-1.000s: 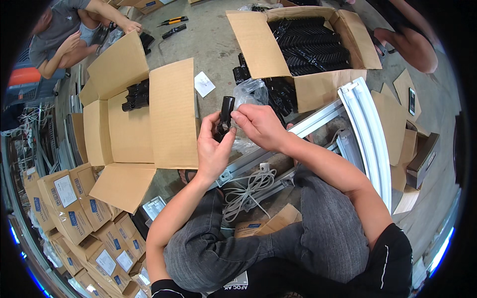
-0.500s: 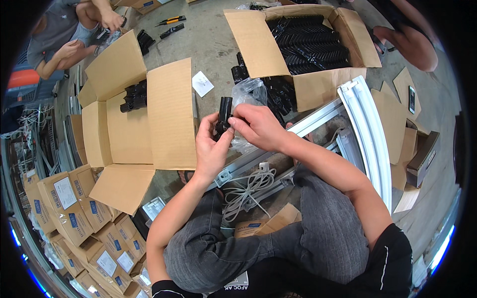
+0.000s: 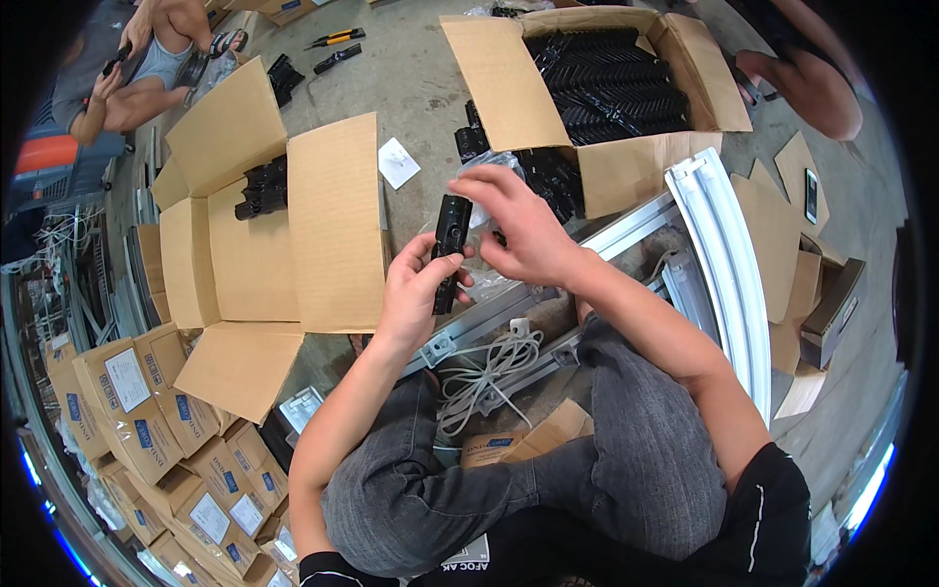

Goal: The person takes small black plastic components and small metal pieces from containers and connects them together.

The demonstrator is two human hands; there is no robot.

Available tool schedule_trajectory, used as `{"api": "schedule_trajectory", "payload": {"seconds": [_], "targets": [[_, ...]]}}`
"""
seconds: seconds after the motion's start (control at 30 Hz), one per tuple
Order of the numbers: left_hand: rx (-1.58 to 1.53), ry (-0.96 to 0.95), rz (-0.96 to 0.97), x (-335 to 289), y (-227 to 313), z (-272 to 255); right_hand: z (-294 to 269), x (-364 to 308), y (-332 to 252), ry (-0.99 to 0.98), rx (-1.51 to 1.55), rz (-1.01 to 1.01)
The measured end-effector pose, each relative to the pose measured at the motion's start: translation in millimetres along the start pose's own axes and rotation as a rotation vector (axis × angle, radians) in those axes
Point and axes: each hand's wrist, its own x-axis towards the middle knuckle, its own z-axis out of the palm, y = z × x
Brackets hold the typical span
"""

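Observation:
Upright in my left hand point(image 3: 411, 293) is a black tubular plastic part point(image 3: 451, 227), gripped by its lower half between thumb and fingers. A round hole or boss shows on its side. My right hand point(image 3: 523, 227) is just right of the part, with the fingers stretched toward its upper end and the thumb apart. A small dark spot shows by that thumb; I cannot make out what it is. Behind the right hand lies a clear plastic bag point(image 3: 494, 159), partly hidden.
An open carton point(image 3: 626, 166) of black parts stands far right, with more parts point(image 3: 548, 186) beside it. Another open carton point(image 3: 337, 235) is at left. White rails point(image 3: 724, 264) and a coiled cable point(image 3: 494, 377) lie near my legs. Co-workers sit at the far left and far right.
The black part is turned, showing its side and more of its length. My right hand has come off its pinch and its fingers have opened. The left co-worker has raised both hands.

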Motion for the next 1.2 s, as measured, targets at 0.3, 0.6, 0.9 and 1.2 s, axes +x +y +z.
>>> {"api": "schedule_trajectory", "payload": {"seconds": [0.3,0.6,0.9,1.2], "targets": [[0.178,-0.16,-0.324,-9,8,5,-10,-12,11,-0.545,-0.354,-0.215],[0.124,-0.031,-0.244,-10,13,6,-63,-62,40,-0.407,-0.161,0.302],[0.169,-0.128,-0.275,-7,10,4,-69,-59,83,-0.167,-0.252,0.811],[0.25,-0.118,-0.252,-4,3,5,-15,-36,136,0.276,0.185,1.043]]}}
